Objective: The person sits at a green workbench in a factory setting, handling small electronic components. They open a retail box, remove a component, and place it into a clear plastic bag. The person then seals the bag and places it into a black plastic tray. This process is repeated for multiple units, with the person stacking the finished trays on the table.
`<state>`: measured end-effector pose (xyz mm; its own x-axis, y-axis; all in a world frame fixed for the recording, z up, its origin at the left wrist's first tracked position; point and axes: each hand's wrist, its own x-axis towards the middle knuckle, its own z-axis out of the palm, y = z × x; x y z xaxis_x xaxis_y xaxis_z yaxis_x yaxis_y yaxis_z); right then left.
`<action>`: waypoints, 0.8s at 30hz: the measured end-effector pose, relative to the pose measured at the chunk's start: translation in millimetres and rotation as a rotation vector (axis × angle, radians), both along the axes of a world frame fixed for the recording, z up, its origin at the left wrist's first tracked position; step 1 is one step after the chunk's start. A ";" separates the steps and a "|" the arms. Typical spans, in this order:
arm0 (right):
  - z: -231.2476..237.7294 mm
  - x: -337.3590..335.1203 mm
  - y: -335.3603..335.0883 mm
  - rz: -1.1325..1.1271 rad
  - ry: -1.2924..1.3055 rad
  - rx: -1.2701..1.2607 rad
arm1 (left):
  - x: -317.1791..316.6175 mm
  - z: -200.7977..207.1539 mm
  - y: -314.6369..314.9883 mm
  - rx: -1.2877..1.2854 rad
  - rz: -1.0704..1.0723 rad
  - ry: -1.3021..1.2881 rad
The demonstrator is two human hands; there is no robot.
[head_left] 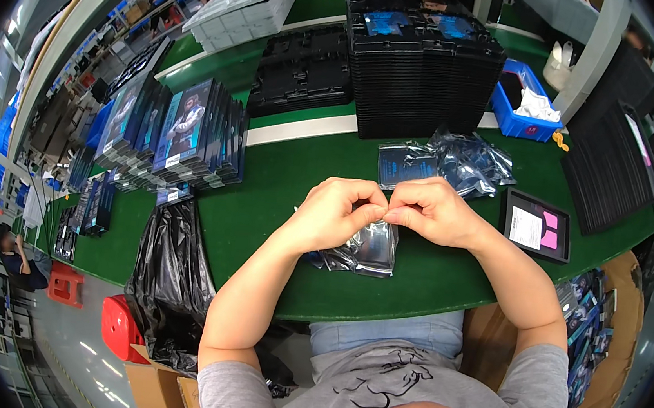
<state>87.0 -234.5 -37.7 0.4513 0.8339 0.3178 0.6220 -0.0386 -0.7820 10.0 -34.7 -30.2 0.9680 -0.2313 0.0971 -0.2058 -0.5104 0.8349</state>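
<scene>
On the green table a shiny silver anti-static bag [374, 249] lies in front of me, with a dark flat shape showing through it. My left hand [335, 213] and my right hand [432, 213] meet over its far end, thumbs and forefingers pinched together at the bag's edge. What sits between the fingertips is mostly hidden by them. Just beyond my hands lies a flat dark packet with blue print [408, 165], beside a heap of crumpled silver bags [468, 164]. To the right rests a black tray [536, 226] holding a white label and pink pieces.
Tall black tray stacks [429, 80] stand at the back. Boxes with printed pictures [192, 132] are stacked at left. A blue bin [524, 105] holds white cloth. More black trays [609, 172] lean at right. A black plastic bag [171, 268] hangs over the table's front edge.
</scene>
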 end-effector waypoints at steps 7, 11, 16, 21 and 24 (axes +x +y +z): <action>-0.9 -7.1 3.4 -0.028 -0.215 0.219 | 0.7 -2.8 3.3 -0.295 -0.059 0.144; 7.6 -13.5 5.6 -0.074 -0.632 0.294 | 4.8 -11.6 2.4 -0.479 -0.071 0.203; 9.5 -24.1 1.8 -0.066 -0.705 0.329 | 17.6 -16.2 17.5 -0.441 0.286 0.055; 2.6 -10.4 5.1 -0.074 -0.378 0.248 | 29.0 -27.3 45.6 -0.441 0.475 -0.059; -6.5 -3.5 5.4 -0.126 -0.120 0.245 | 28.5 -31.3 43.4 -0.325 0.501 -0.030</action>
